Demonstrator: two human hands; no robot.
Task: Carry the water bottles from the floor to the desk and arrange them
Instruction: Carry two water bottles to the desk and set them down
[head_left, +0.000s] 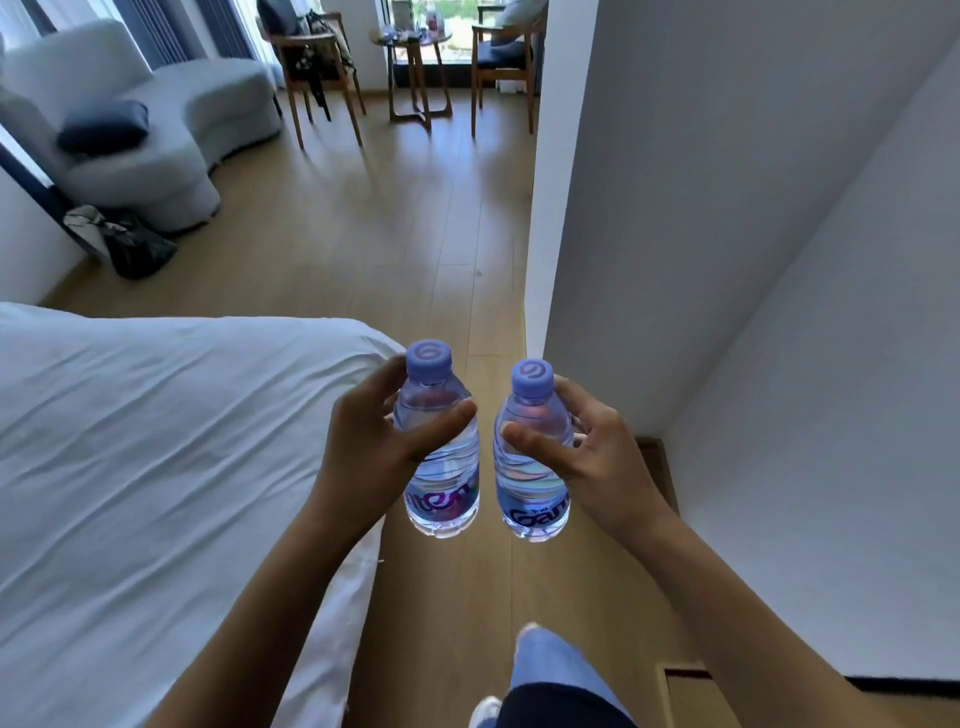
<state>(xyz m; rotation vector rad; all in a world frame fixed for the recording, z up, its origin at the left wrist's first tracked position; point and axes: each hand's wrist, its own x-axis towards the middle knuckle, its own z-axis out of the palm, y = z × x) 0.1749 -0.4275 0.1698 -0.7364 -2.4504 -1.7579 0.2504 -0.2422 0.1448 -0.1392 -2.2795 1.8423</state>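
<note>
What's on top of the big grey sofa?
A dark blue cushion lies on the grey sofa seat. Nothing else shows on it, though its left end runs out of the picture.

A strip of bare wood floor (415, 249) runs ahead between the bed (156, 441) on the left and the white wall (701, 208) on the right. Beyond the wall's corner it widens. Further on, a grey sofa (156, 130), two chairs (317, 67) and a small table (415, 67) stand in the way.
</note>
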